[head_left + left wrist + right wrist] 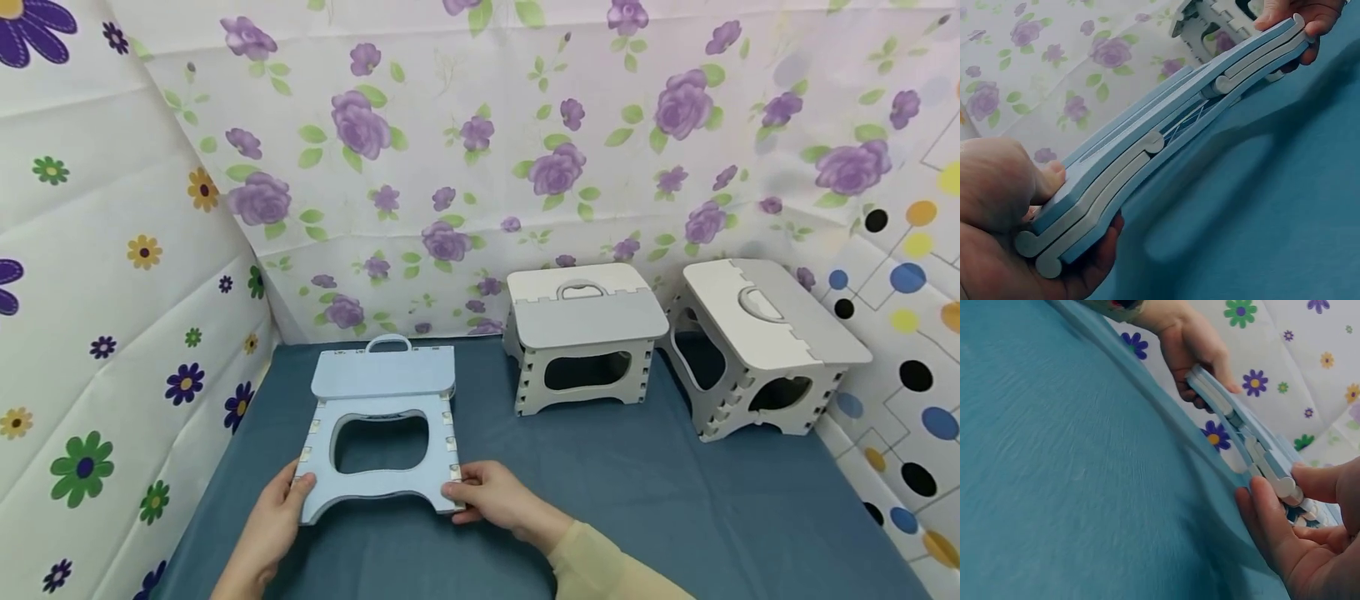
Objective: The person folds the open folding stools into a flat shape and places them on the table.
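A light blue folding step stool (pixel 384 377) is folded flat between my two hands, its handle loop (pixel 388 340) pointing away toward the back wall. At its near left foot my left hand (pixel 274 510) grips the edge, thumb on the top face. My right hand (pixel 497 498) pinches the near right foot, the thumb above and fingers beneath. From the left wrist view the stool's near edge (pixel 1110 178) shows pale folded layers stacked between two blue panels. That near edge is lifted above the blue-green surface, where its shadow falls.
Two unfolded stools with white and grey tops stand at the right: one stool (pixel 588 321) near the back wall, another stool (pixel 772 321) beside the right wall. Blue-green cloth (pixel 637 508) covers the surface. Flower-printed sheets (pixel 450 167) and a dotted sheet (pixel 918 333) enclose it.
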`<action>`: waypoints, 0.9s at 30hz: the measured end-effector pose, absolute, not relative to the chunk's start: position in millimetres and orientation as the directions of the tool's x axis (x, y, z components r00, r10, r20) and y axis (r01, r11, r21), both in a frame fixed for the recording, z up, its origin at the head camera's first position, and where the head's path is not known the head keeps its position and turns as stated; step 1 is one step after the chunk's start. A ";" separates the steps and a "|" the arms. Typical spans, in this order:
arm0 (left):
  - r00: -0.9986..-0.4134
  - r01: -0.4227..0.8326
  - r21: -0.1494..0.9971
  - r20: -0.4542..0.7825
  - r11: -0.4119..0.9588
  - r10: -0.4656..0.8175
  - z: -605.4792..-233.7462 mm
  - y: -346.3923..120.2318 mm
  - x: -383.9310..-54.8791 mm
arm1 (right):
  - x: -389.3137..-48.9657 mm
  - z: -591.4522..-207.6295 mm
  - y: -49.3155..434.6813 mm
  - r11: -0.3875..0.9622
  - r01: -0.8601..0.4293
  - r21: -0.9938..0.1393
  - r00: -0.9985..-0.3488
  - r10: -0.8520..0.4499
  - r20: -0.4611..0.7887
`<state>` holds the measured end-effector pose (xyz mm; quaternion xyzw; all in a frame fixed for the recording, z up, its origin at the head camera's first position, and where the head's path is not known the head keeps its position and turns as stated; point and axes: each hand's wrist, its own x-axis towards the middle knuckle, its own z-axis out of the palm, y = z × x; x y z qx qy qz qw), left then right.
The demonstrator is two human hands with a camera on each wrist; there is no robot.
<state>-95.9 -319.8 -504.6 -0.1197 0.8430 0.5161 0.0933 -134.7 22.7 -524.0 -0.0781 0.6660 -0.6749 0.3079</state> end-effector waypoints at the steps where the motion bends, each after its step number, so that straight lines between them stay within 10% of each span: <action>1: -0.953 -0.303 0.845 -0.282 0.441 -0.115 -503.0 -323.7 -98.0 | -136.8 -524.5 17.9 0.070 0.315 -0.946 -0.798 -0.520 -0.304; 27: -0.930 -0.364 0.901 -0.337 0.236 -0.148 -516.8 -398.2 -141.7 | -129.1 -521.3 31.3 0.203 0.236 -0.950 -0.624 -0.718 -0.308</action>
